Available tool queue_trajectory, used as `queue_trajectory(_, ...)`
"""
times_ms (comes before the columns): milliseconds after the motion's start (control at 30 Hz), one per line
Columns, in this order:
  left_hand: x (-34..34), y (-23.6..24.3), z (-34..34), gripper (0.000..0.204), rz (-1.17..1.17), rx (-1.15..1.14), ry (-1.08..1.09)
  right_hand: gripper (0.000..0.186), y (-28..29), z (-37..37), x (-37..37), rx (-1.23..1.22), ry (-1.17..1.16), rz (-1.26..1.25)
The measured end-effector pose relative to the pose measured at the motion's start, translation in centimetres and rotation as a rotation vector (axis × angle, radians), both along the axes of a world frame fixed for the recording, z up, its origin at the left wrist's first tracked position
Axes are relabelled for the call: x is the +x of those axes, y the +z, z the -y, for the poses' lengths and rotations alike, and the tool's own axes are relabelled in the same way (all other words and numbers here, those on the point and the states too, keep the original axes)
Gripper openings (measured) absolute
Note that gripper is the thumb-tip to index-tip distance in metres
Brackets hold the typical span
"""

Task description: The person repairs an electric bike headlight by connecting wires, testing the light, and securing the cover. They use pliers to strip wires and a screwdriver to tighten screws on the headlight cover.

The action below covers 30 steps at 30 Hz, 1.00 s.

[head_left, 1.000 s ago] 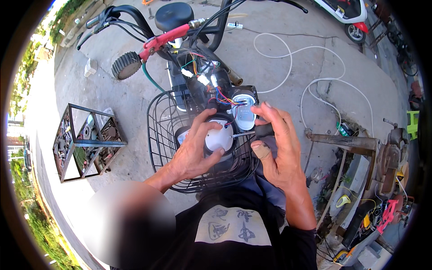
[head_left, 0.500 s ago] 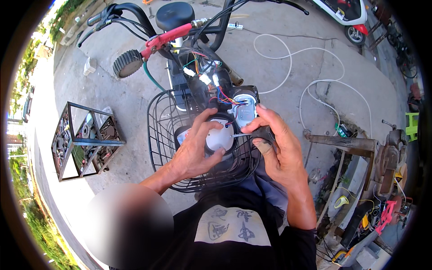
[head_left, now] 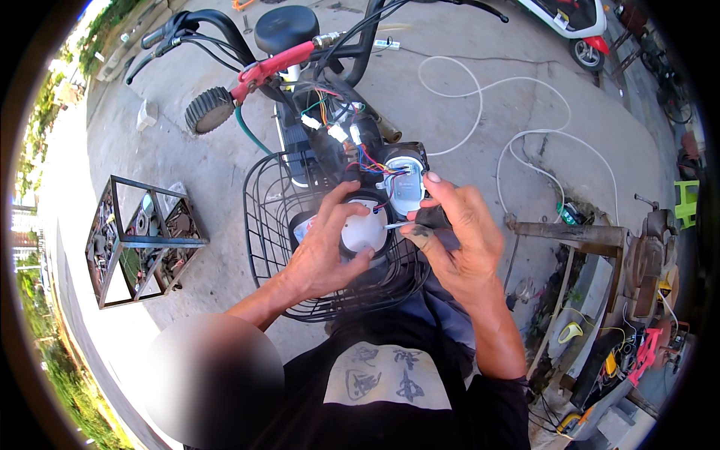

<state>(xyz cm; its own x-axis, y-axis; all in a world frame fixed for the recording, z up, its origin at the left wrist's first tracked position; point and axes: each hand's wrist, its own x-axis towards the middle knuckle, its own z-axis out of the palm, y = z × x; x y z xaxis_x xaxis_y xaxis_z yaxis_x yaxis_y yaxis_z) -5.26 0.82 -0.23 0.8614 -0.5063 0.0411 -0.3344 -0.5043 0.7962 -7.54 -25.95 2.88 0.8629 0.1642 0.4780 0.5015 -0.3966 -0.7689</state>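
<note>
My left hand [head_left: 322, 247] is curled around a round white-faced unit with a black rim [head_left: 361, 234], fingers on its far side and thumb on its near side. A screwdriver [head_left: 401, 224] with a dark handle is in my right hand [head_left: 469, 244], pinched between thumb and fingers. Its metal shaft points left, and the tip meets the right edge of the white face. Just beyond, a pale oval housing [head_left: 406, 191] lies open, with coloured wires [head_left: 375, 163] running out of it to white connectors [head_left: 337, 133]. The round unit sits over a black wire basket [head_left: 262, 247].
Behind the basket stands a bike with a black seat [head_left: 286, 28] and a red pump-like tool [head_left: 274, 71] across its handlebar. A metal rack of parts [head_left: 146, 241] is on the left. At right are a white hose [head_left: 517, 142] and a bench with a vise [head_left: 656, 259].
My right fingers have rolled around the screwdriver handle and the hand has shifted slightly left. The left hand keeps its hold on the round unit. The whole view has moved a little.
</note>
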Motion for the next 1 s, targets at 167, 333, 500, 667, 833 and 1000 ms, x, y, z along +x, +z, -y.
queue_trajectory(167,0.1,-0.1,0.1,0.067,0.051,0.014,-0.019,0.076,0.7,-1.4,0.5,0.252,-0.046,0.022)
queue_trajectory(333,0.1,0.0,0.0,0.067,0.038,-0.009,-0.017,0.082,0.1,-0.1,-0.3,0.07,0.023,0.013)
queue_trajectory(500,0.0,0.1,0.1,0.067,0.032,-0.006,-0.011,0.075,2.4,-0.3,-0.4,-0.011,-0.05,0.023)
queue_trajectory(667,0.2,0.1,0.0,0.066,0.049,0.008,-0.031,0.074,1.5,-1.0,-0.4,0.295,0.064,-0.122)
queue_trajectory(833,0.1,0.3,0.2,0.066,0.025,-0.011,-0.019,0.076,1.3,-0.2,-1.2,-0.085,-0.012,-0.045)
queue_trajectory(1000,0.0,0.2,0.1,0.066,0.035,-0.005,-0.011,0.076,2.4,-1.5,-0.2,0.217,0.022,-0.079)
